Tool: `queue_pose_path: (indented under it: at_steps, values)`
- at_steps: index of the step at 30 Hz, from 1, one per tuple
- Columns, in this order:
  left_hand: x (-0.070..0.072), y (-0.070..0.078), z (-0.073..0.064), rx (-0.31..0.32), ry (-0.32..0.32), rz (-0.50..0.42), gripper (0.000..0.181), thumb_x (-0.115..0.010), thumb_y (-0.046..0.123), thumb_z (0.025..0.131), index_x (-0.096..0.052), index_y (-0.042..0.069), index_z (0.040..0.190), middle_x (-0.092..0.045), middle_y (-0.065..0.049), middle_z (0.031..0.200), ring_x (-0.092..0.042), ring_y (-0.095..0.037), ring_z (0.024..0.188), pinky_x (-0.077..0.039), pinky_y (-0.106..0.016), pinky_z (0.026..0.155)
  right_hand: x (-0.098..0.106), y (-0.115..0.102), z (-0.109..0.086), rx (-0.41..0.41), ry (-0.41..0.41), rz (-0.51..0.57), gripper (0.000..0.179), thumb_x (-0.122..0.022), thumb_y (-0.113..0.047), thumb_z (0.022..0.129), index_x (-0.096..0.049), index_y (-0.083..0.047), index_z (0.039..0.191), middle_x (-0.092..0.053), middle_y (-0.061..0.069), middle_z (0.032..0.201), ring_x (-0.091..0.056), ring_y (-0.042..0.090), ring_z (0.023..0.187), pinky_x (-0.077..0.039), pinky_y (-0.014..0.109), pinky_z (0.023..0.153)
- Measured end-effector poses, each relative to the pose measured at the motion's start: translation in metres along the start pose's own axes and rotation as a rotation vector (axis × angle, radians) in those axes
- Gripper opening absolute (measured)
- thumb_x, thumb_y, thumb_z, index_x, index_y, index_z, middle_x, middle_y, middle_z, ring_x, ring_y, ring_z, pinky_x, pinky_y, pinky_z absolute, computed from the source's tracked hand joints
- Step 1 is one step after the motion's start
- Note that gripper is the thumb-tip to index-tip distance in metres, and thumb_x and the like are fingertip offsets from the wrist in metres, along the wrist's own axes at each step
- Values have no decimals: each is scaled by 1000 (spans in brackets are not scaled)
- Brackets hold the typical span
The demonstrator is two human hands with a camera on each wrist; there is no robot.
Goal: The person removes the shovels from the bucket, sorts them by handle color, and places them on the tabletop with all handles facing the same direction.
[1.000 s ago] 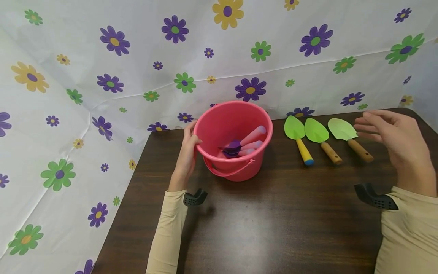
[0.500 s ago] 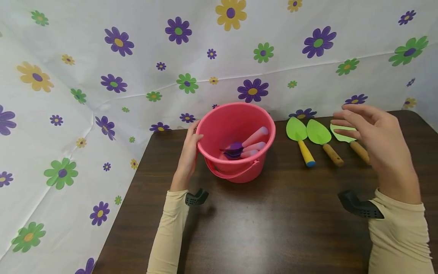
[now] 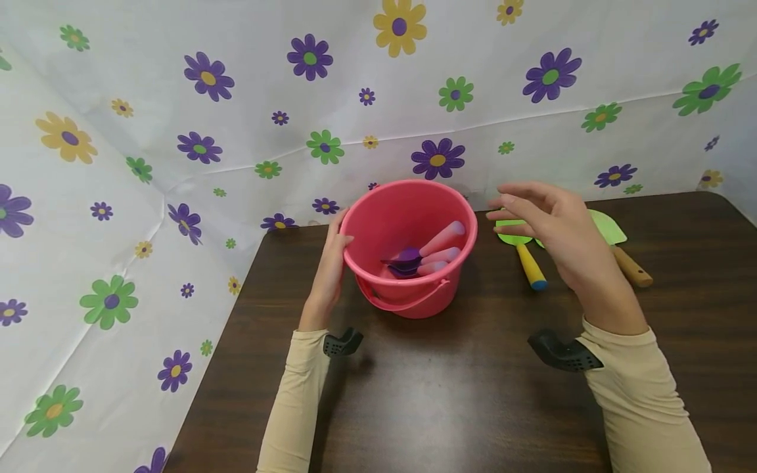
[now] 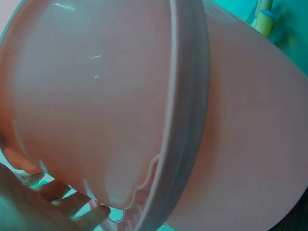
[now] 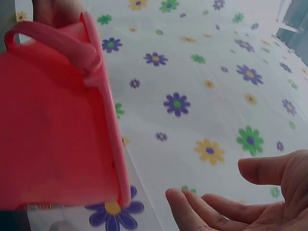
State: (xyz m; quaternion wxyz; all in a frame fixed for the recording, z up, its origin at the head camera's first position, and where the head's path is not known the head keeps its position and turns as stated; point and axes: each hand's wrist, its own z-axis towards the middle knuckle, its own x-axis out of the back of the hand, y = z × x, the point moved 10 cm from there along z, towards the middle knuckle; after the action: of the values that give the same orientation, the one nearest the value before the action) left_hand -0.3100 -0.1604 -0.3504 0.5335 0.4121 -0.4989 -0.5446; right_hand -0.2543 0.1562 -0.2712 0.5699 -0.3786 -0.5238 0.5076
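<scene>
A pink bucket (image 3: 408,299) stands on the table, its mouth tilted toward me. My left hand (image 3: 327,269) grips the left of its rim, thumb over the edge; the left wrist view shows fingers (image 4: 91,216) against its outer wall. Inside lie several small tools with pink handles (image 3: 442,238) and purple heads. My right hand (image 3: 573,253) hovers to the right of the bucket, fingers extended and nothing held, above green-bladed trowels. One trowel has a yellow handle (image 3: 531,266), another a wooden handle (image 3: 631,266). The hand mostly hides the middle trowel.
The dark wooden table (image 3: 426,394) backs onto a white flower-printed sheet (image 3: 248,98), which also runs along its left side. The bucket's pink carrying handle (image 3: 402,305) hangs down at the front.
My right hand has moved left, from beside the rightmost trowel to over the middle one, toward the bucket. The left hand and bucket stay put.
</scene>
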Motion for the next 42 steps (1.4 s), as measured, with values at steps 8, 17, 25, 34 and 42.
queue_pose_path:
  at_steps: [8, 17, 25, 34, 42]
  values:
    - [1, 0, 0, 9, -5, 22, 66, -46, 21, 97, -29, 15, 161, -32, -2, 163, -36, -24, 144, -39, -52, 116, -33, -14, 11, -28, -77, -63, 56, -57, -33, 105, -49, -1, 150, -63, 22, 136, -68, 33, 116, -56, 20, 88]
    - [4, 1, 0, 51, -27, 31, 69, -45, 23, 99, -26, 16, 164, -20, -1, 170, -23, -24, 154, -32, -52, 121, -43, -8, 18, -43, -108, -93, 55, -59, -32, 104, -52, 2, 146, -64, 23, 133, -68, 37, 117, -57, 22, 86]
    - [6, 3, -1, 96, -73, 5, 68, -48, 20, 98, -28, 14, 162, -29, -8, 164, -45, -34, 141, -38, -56, 116, -52, 0, 30, -91, -185, -149, 55, -57, -29, 105, -49, 4, 149, -60, 25, 139, -67, 38, 118, -55, 41, 97]
    - [3, 7, 1, 145, -93, -38, 58, -42, 22, 106, -28, 15, 162, -37, -11, 158, -53, -40, 132, -44, -55, 112, -69, -3, 48, -74, -249, -246, 53, -59, -28, 104, -52, 3, 147, -59, 24, 140, -64, 40, 121, -55, 49, 100]
    - [0, 6, 0, 153, -117, -27, 57, -38, 23, 108, -24, 16, 163, -34, -11, 159, -52, -43, 132, -45, -56, 110, -83, -2, 71, -42, -289, -370, 46, -62, -26, 101, -61, 1, 138, -63, 23, 132, -66, 39, 111, -56, 50, 97]
